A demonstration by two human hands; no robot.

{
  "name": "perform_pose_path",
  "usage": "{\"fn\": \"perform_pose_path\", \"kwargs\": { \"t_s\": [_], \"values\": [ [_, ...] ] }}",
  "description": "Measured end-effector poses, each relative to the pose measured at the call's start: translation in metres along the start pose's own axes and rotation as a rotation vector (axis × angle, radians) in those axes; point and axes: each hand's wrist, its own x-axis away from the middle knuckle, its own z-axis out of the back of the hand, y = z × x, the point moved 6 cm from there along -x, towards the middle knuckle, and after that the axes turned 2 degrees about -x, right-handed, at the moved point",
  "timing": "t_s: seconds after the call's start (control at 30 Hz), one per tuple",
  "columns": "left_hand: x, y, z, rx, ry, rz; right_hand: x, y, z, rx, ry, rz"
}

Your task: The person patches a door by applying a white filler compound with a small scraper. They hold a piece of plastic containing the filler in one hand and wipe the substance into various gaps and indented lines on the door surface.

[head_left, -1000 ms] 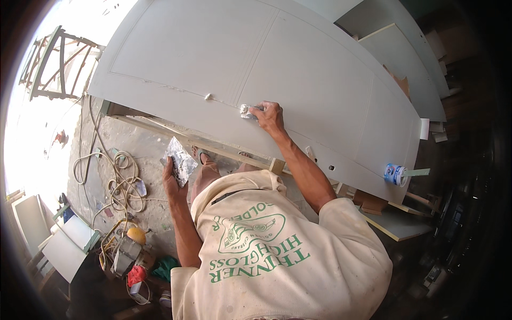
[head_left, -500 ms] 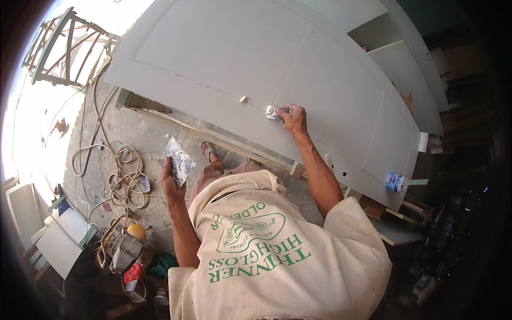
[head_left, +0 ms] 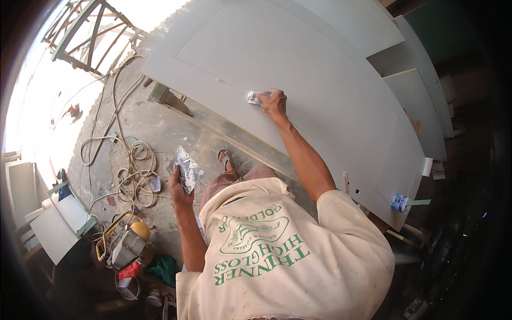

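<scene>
My right hand (head_left: 274, 102) is closed on a small flat putty scraper (head_left: 258, 98). The scraper rests on a large grey panel (head_left: 298, 64), along a thin groove with whitish filler in it. A lump of white putty (head_left: 250, 96) shows at the blade's left end. Held off to the left of my body, my left hand (head_left: 181, 188) grips a flat, putty-smeared plate (head_left: 186, 169) by its lower edge. Its thumb lies over the plate, and the other fingers are mostly hidden behind it.
A tin (head_left: 399, 202) with a flat stick across it stands at the panel's right end. Wooden supports (head_left: 229, 133) run under the near edge. Coiled hose (head_left: 130, 165) and a compressor-like machine (head_left: 128, 248) lie on the floor at left. More grey panels (head_left: 416, 101) stand at far right.
My right hand has moved left along the groove with the scraper, reaching the separate putty blob seen before. The whole view has shifted. My left hand still holds the plate.
</scene>
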Motion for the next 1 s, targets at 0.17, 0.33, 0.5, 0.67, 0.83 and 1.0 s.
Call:
{"fn": "perform_pose_path", "kwargs": {
  "t_s": [0.17, 0.33, 0.5, 0.67, 0.83, 1.0],
  "values": [
    [0.006, 0.015, 0.042, 0.057, 0.036, -0.078, -0.048, -0.045, -0.066, 0.016, 0.007, 0.001],
    [0.036, 0.032, 0.065, 0.156, 0.085, -0.172, -0.07, -0.122, -0.123, -0.127, -0.113, -0.065],
    [0.057, 0.031, 0.094, 0.236, 0.199, -0.267, -0.116, -0.142, -0.203, -0.264, -0.164, 0.041],
    [0.053, 0.018, 0.084, 0.306, 0.175, -0.252, -0.196, -0.13, -0.243, -0.061, 0.045, 0.355],
    [0.068, 0.024, 0.09, 0.3, 0.248, -0.281, -0.136, -0.202, -0.244, -0.256, -0.249, 0.16],
    [0.035, 0.037, 0.057, 0.212, 0.089, -0.238, -0.083, -0.243, -0.194, -0.588, -0.555, 0.073]
  ]
}}
